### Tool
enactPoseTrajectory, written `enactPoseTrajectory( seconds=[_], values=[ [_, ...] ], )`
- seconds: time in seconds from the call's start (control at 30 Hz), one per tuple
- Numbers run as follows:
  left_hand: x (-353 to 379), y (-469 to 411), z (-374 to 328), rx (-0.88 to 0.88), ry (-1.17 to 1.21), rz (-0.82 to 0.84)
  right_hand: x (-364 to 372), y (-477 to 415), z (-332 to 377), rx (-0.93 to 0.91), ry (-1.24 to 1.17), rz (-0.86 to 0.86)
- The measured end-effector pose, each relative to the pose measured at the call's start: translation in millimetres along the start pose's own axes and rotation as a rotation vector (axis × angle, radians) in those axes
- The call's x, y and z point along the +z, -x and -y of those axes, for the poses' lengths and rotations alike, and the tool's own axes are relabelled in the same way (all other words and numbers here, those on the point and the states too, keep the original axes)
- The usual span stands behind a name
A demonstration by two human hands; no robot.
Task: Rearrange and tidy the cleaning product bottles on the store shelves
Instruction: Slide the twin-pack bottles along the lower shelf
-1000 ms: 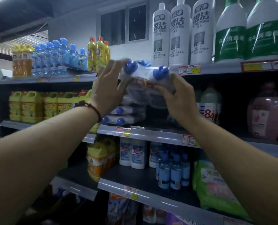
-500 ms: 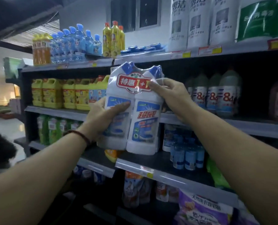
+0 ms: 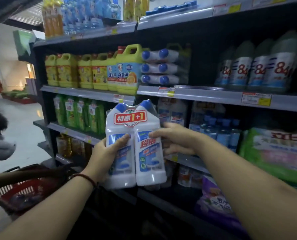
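- The top shelf (image 3: 179,19) carries upright orange bottles (image 3: 52,19) and blue bottles (image 3: 85,13).
- The middle shelf (image 3: 205,94) carries yellow jugs (image 3: 85,73), three stacked blue-capped packs (image 3: 161,67) lying flat, and "84" bottles (image 3: 258,66).
- The lower shelf (image 3: 75,133) carries green pouches (image 3: 82,115) and small blue-capped bottles (image 3: 220,130).

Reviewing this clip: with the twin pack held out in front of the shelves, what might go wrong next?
The twin pack is film-wrapped and gripped at mid-height by the left hand and right hand, with nothing under its base, so it may slip. Pushing it into the shelf behind could topple the upright packs there. Bumping the stacked packs lying on the shelf above might slide them off.
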State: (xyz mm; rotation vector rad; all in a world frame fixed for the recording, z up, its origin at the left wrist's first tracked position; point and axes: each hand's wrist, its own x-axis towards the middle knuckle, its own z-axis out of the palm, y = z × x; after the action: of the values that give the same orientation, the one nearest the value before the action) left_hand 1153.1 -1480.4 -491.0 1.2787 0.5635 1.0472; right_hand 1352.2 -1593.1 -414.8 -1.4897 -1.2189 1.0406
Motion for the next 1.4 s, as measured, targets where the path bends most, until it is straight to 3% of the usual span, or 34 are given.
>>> enactPoseTrajectory(
  seconds=[0.3,0.57,0.83,1.07,1.23,1.4],
  values=[
    [16.8,-26.4,38.3,-0.214,0.053,-0.083,-3.7,-24.9,-65.3,0.079,0.013,-0.153],
    [46.0,-78.5,58.5,-0.368,0.091,0.137,-44.8,-34.9,-103.4,0.103,-0.184,-0.402],
    [102.9,-138.4,62.7,-0.203,-0.041,0.160,-88.6,-61.3,-109.2,-0.090,-0.174,-0.633],
    [145.0,-197.2,61.4,-0.183,-0.100,0.090,-118.8,-108.2,-108.4,-0.135,-0.093,-0.762],
    [146.3,-224.8,75.4,0.033,-0.151,0.111,-124.5,-137.8,-120.8,-0.253,-0.068,-0.814],
    [122.3,-233.8,131.4,0.258,-0.300,0.302,-124.1,-154.3,-150.1,-0.336,0.111,-0.854]
  ],
)
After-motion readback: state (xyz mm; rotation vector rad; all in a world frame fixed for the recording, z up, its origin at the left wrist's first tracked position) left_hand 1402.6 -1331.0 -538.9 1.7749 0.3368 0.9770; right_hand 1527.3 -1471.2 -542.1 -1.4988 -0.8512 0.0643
